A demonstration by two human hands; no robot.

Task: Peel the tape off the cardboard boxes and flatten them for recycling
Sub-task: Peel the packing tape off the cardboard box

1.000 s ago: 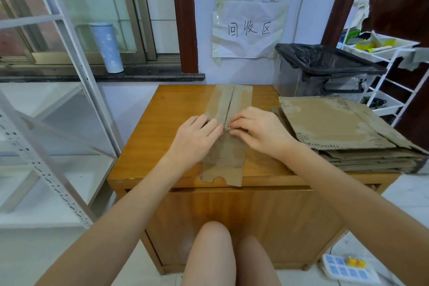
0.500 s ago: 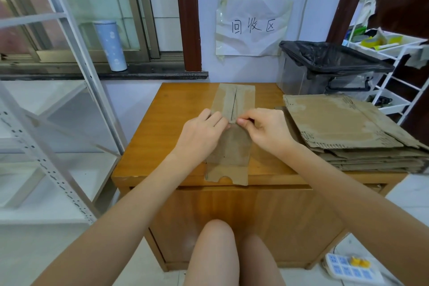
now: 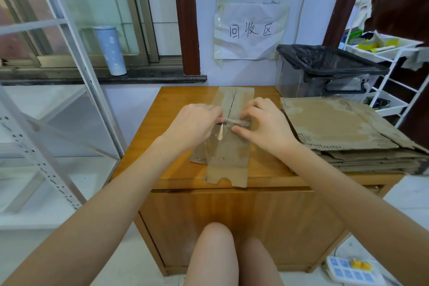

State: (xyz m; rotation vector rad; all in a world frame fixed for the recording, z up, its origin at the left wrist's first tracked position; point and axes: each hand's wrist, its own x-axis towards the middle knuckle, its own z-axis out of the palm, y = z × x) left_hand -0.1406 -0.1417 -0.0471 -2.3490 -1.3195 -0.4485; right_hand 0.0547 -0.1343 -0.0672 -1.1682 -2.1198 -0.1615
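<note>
Flat box, tape lifting

We see a narrow flattened cardboard box (image 3: 228, 146) lying lengthwise mid-tabletop; clear tape (image 3: 217, 140) peels up across its middle; a flattened cardboard stack (image 3: 343, 130) lies right.

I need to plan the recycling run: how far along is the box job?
Done: a stack of flattened cardboard lies on the right of the wooden cabinet. In hand: one flat cardboard piece lies in the middle; the left hand and right hand pinch a clear tape strip lifted off it. Left: finish peeling, then stack it. No other boxes are in view.
</note>
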